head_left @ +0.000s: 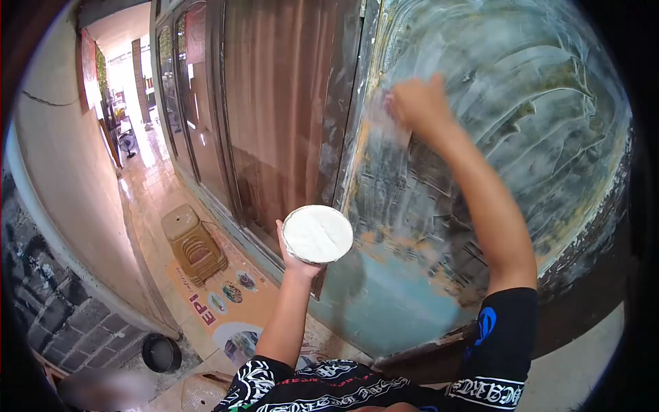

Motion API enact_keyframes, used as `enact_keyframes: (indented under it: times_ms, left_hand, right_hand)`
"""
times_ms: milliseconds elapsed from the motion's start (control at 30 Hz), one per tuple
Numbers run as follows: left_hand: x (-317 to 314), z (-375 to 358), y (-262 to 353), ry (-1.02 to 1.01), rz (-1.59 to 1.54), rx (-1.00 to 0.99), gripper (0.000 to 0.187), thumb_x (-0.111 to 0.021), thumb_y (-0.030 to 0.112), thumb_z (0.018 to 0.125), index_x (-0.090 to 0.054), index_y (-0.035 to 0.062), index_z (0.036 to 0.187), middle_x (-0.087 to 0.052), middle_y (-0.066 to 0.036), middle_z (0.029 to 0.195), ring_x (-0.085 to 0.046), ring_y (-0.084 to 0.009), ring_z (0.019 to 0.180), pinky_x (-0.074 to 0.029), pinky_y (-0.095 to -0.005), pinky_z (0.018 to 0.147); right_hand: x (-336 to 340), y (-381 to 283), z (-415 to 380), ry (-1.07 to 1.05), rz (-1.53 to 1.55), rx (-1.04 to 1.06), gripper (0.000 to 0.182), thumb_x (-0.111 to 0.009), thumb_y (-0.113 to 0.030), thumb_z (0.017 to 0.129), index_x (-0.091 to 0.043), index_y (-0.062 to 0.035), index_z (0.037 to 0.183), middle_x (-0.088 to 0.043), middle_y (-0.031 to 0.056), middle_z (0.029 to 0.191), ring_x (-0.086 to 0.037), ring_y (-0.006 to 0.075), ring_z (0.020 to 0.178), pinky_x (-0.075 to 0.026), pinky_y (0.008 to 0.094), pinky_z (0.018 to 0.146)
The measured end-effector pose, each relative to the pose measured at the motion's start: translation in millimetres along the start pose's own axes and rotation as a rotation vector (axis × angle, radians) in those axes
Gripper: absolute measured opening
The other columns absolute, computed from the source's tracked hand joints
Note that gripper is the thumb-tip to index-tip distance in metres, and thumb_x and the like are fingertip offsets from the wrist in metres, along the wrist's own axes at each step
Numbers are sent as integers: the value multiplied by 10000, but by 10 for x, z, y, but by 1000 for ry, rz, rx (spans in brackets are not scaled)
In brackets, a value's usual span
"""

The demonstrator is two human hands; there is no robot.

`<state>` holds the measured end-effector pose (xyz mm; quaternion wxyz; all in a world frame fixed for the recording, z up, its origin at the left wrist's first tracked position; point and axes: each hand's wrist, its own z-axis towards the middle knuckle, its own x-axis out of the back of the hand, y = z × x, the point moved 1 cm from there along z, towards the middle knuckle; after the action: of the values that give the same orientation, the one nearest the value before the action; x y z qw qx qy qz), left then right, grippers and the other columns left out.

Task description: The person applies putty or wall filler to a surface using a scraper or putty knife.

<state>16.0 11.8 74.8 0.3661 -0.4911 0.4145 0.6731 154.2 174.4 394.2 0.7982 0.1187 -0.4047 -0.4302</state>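
The right hand (419,103) is raised high against the panel (522,103), a large, curved, blue-green surface streaked with whitish smears; its fingers are drawn together and seem to press a thin flat scraper (397,127) onto the panel, though the tool is blurred and pale and its shape is hard to make out; I cannot tell exactly how the fingers clamp it. The left hand (296,257) sits lower, below and to the left of the right hand, just in front of the panel's left edge; its fingers curl up around the underside of a round tin (318,233) filled with smooth white paste, the open face tilted toward the camera.

Taking the panel as the landmark: the tin lies down and to the left of the spot where the right hand works, well apart from it; the right hand is the one in contact with the panel, the left holds clear of it. The smears on the panel run in broad arcs, sweeping from the right hand's position toward the panel's right side.

Left of the panel stand dark door frames with a brown curtain (274,103); farther left, a stack of plastic stools (192,244) rests on the tiled floor.
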Motion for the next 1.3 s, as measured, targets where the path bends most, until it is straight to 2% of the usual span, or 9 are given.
enact_keyframes:
  times_ms: [67, 167, 300, 333, 400, 633, 733, 1033, 1300]
  left_hand:
    - [-16, -15, 24, 28, -2, 26, 829, -368, 790, 894, -572, 130, 1353, -605, -117, 1350, -583, -378, 1216, -478, -575, 1012]
    - [17, -5, 91, 1, 3, 25, 830, -368, 787, 897, -564, 128, 1363, -597, -121, 1363, -581, -382, 1218, -479, -574, 1013]
    - [-25, -45, 237, 7, -48, 1, 809, -376, 762, 913, -558, 121, 1371, -594, -125, 1367, -582, -385, 1216, -482, -570, 1014]
    - [3, -30, 274, -24, -42, -12, 798, -377, 753, 919, -557, 121, 1373, -593, -124, 1369, -581, -383, 1219, -480, -568, 1019]
    - [108, -6, 299, -53, -32, -24, 787, -378, 744, 926, -557, 122, 1374, -593, -122, 1370, -580, -382, 1221, -478, -566, 1024]
    - [203, 36, 323, -63, -25, -26, 798, -379, 741, 929, -539, 111, 1392, -563, -132, 1407, -558, -388, 1252, -458, -579, 1045]
    - [166, -12, 306, -65, -79, 20, 804, -427, 739, 898, -501, 150, 1441, -486, -126, 1492, -458, -454, 1334, -277, -811, 1032]
    - [193, -41, 331, -27, -71, 8, 801, -427, 745, 896, -483, 163, 1444, -467, -132, 1498, -458, -474, 1317, -295, -844, 988]
    - [214, -2, 277, -27, -91, 32, 789, -438, 734, 893, -497, 170, 1441, -471, -118, 1502, -439, -471, 1337, -278, -849, 990]
  right_hand:
    - [315, 331, 112, 355, 74, -140, 252, -570, -340, 951, -712, -146, 875, -713, 97, 823, -670, 300, 836, -357, 494, 823]
    - [464, 312, 31, 307, 276, -114, 270, -572, -349, 949, -711, -126, 889, -712, 99, 833, -663, 310, 831, -345, 497, 820]
    - [-353, -484, -585, -102, 230, 171, 226, -620, -326, 925, -710, -138, 837, -691, 46, 799, -643, 272, 849, -331, 494, 880]
    - [-387, -768, -666, -444, 192, 189, 223, -634, -319, 903, -696, -139, 787, -680, 30, 762, -643, 252, 860, -344, 515, 890]
    - [-930, -941, -972, -319, 105, 455, 205, -625, -287, 891, -693, -137, 769, -684, 7, 757, -660, 226, 855, -375, 527, 903]
    - [205, 157, 125, -21, -86, -127, 194, -615, -312, 911, -742, -181, 847, -726, 57, 818, -679, 263, 864, -370, 528, 871]
    - [533, 327, 171, 244, -54, -204, 209, -610, -331, 932, -738, -174, 879, -727, 66, 840, -683, 269, 857, -363, 510, 835]
    - [-509, -948, -1010, -374, 61, 466, 121, -636, -187, 793, -735, -160, 728, -728, 37, 805, -658, 224, 899, -373, 516, 954]
    - [828, 722, 10, 151, -97, -218, 271, -624, -377, 932, -734, -131, 967, -728, 59, 829, -682, 269, 851, -381, 511, 883]
